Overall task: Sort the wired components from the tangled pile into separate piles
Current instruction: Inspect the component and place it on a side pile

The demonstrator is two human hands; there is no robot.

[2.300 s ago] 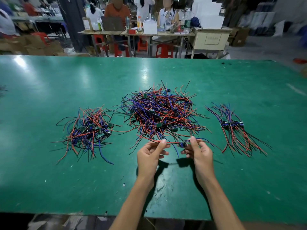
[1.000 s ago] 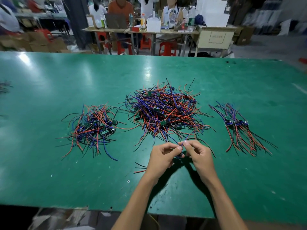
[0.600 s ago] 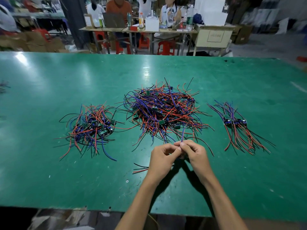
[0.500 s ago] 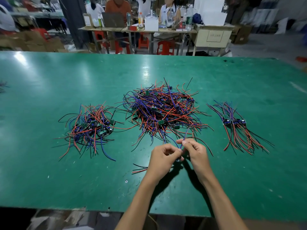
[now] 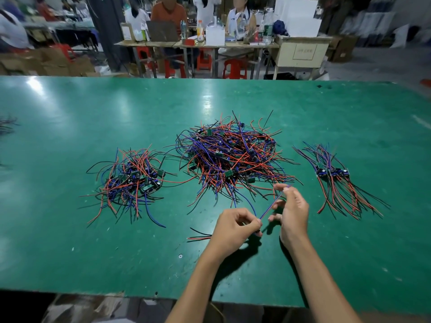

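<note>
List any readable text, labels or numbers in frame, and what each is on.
None can be read.
Cream cabinet behind the green table: framed sign with faint characters, too blurred to read.
Bottles and white box on the far desk: labels too small to read.
Small circuit boards in the middle wire pile: any markings too small to read.

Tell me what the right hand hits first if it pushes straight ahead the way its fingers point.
Probably the near edge of the big tangled pile; the right hand points up-table at it, though depth is unclear.
</note>
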